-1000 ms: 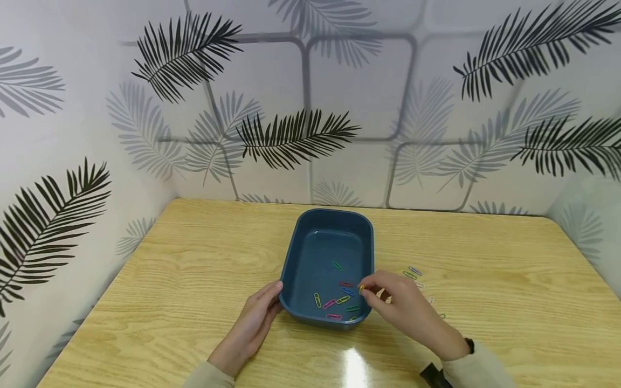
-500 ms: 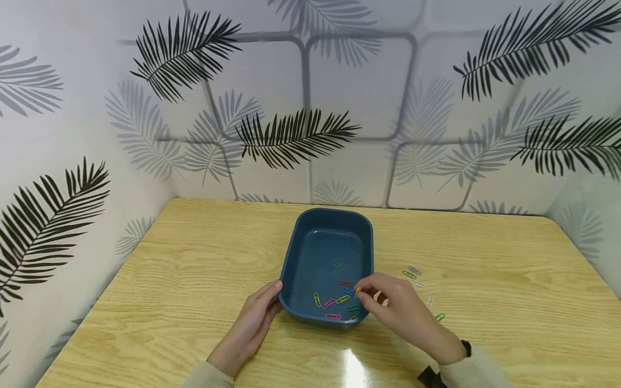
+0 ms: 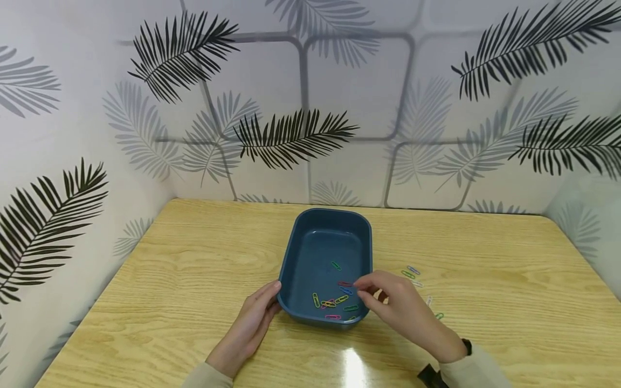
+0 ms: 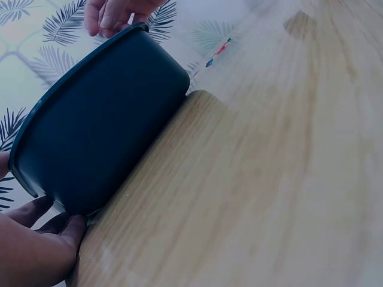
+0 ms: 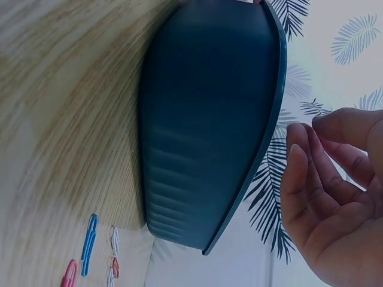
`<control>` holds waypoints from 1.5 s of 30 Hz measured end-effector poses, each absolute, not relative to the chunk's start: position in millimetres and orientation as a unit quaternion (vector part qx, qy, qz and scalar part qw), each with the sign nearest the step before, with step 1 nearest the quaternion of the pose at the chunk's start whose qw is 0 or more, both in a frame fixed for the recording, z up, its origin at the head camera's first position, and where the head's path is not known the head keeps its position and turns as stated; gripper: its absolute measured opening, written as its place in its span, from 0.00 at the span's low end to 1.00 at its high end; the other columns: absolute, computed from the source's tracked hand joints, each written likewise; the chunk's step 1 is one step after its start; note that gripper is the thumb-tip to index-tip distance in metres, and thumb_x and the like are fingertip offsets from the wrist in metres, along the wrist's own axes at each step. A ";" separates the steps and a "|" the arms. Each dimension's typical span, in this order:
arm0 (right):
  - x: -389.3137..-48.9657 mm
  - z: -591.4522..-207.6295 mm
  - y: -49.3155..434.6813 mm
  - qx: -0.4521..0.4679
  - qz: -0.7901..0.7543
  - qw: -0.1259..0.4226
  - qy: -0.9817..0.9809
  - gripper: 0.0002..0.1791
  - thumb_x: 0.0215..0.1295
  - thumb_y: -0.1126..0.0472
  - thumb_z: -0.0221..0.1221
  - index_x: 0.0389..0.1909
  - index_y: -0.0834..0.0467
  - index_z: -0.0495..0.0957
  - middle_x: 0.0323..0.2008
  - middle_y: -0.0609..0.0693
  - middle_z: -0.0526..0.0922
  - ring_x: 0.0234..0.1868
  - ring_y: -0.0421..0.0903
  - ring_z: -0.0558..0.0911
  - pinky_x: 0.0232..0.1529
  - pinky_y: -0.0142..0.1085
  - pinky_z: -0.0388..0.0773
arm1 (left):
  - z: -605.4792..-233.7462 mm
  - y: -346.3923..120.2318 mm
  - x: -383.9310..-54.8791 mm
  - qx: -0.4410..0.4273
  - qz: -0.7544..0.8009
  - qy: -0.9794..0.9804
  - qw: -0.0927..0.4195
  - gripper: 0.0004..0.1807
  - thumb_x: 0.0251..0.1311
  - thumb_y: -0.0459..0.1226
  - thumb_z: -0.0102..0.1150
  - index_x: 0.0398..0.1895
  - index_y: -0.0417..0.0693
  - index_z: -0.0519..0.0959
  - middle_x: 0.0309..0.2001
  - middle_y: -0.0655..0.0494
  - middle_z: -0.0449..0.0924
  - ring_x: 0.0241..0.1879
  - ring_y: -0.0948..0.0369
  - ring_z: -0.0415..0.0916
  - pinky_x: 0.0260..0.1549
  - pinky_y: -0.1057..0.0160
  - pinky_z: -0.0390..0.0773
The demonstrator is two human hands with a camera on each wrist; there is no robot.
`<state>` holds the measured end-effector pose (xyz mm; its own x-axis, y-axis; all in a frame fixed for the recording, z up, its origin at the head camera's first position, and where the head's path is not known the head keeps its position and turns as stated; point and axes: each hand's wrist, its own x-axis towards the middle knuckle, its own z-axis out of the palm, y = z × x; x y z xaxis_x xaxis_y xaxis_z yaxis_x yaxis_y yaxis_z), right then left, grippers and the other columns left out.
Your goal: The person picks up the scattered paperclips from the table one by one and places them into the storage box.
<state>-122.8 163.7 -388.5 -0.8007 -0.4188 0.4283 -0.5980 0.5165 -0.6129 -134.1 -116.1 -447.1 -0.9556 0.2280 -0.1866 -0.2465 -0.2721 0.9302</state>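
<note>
Blue tray (image 3: 320,253) on wood table (image 3: 218,242), paper clips (image 3: 328,304) inside, your L hand (image 3: 254,318) gripping its L side, your R hand (image 3: 400,302) over its R side, fingertips (image 5: 329,125) narrowly parted, loose clips (image 3: 408,275) to R.

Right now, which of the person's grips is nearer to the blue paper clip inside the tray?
Right. The right grip hangs over the tray, fingertips above and right of the blue paper clip; the left grip holds the tray's left side, farther away.
</note>
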 end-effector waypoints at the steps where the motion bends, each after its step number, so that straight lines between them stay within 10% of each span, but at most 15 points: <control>1: -122.8 -388.5 163.7 0.294 0.394 0.114 -0.863 0.08 0.58 0.73 0.65 0.36 0.59 0.83 0.33 0.46 0.82 0.31 0.37 0.78 0.25 0.30 0.78 | -447.0 -116.2 -134.1 -0.009 0.797 0.585 0.148 0.34 0.72 0.47 0.49 0.68 0.28 0.60 0.68 0.36 0.59 0.66 0.51 0.59 0.60 0.62 0.66; 18: -143.0 -370.2 211.5 0.239 0.328 0.147 -0.902 0.10 0.57 0.73 0.66 0.40 0.61 0.82 0.35 0.49 0.83 0.33 0.43 0.81 0.29 0.33 0.79 | -446.0 -117.1 -133.5 -0.006 0.798 0.585 0.144 0.34 0.71 0.47 0.50 0.68 0.27 0.60 0.68 0.37 0.60 0.66 0.53 0.61 0.60 0.63 0.66; 28: -180.7 -388.0 244.6 0.187 0.284 0.046 -0.939 0.08 0.62 0.71 0.61 0.41 0.69 0.80 0.36 0.58 0.83 0.36 0.53 0.81 0.36 0.48 0.79 | -446.8 -116.1 -135.3 0.001 0.800 0.582 0.146 0.34 0.72 0.46 0.50 0.68 0.27 0.60 0.68 0.36 0.60 0.66 0.51 0.60 0.61 0.62 0.65; 45: -234.2 -390.0 259.0 0.173 0.179 -0.169 -0.954 0.07 0.55 0.66 0.67 0.31 0.65 0.80 0.32 0.55 0.82 0.34 0.51 0.79 0.35 0.45 0.78 | -447.4 -117.7 -133.9 -0.004 0.798 0.585 0.145 0.34 0.71 0.47 0.50 0.68 0.28 0.60 0.68 0.36 0.60 0.66 0.52 0.61 0.62 0.61 0.65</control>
<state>-234.2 259.0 -390.0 -0.8828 -0.3911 -0.2604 -0.2699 0.8757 -0.4003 -133.9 -117.7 -447.4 -0.9578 0.2275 -0.1757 -0.2358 -0.2724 0.9328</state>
